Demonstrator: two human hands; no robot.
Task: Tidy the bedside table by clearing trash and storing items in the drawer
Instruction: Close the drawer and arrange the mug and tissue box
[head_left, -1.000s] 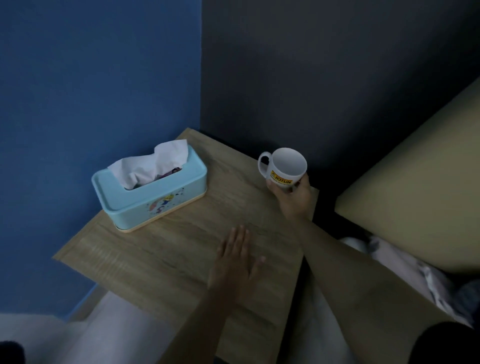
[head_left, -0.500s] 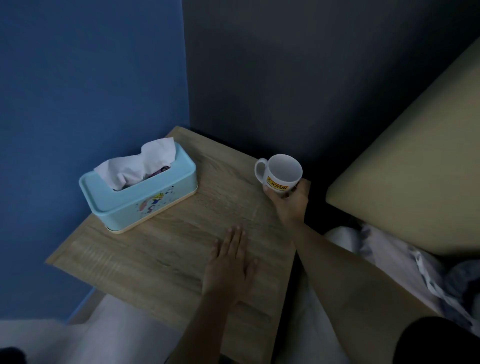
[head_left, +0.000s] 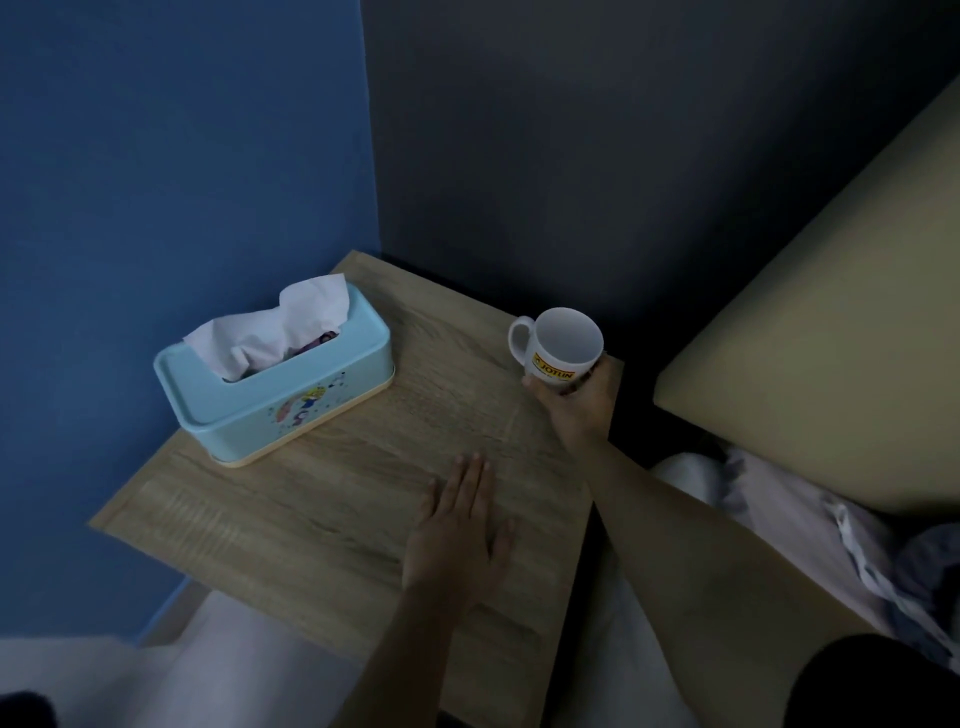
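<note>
- Where the fingers (head_left: 601, 371) of the right hand (head_left: 574, 415) are curled, the lower body of a white mug (head_left: 563, 340) is gripped. The thumb is set on the near left side and the other fingers are wrapped round the right side.
- The mug is held upright at the far right corner of the tabletop (head_left: 337, 509), with its handle turned to the left and a yellow label facing the camera. Its base is hidden by the hand, so contact with the wood cannot be told.
- The right forearm is extended straight from the lower right, across the right edge of the tabletop.
- The fingers (head_left: 475, 483) of the left hand (head_left: 457, 545) are laid straight and close together, palm down on the tabletop near its front edge, with the thumb splayed to the right. Nothing is held.
- The left forearm is seen entering from the bottom edge, roughly in line with the hand.
- A light blue tissue box (head_left: 291, 400) is set at the far left of the tabletop, well apart from both hands, with a white tissue (head_left: 275, 332) standing out of its slot.
- The tabletop is fitted into a corner between a blue wall (head_left: 182, 182) and a dark grey wall (head_left: 597, 156). A beige headboard (head_left: 810, 338) and rumpled bedding (head_left: 779, 509) are seen at the right.
</note>
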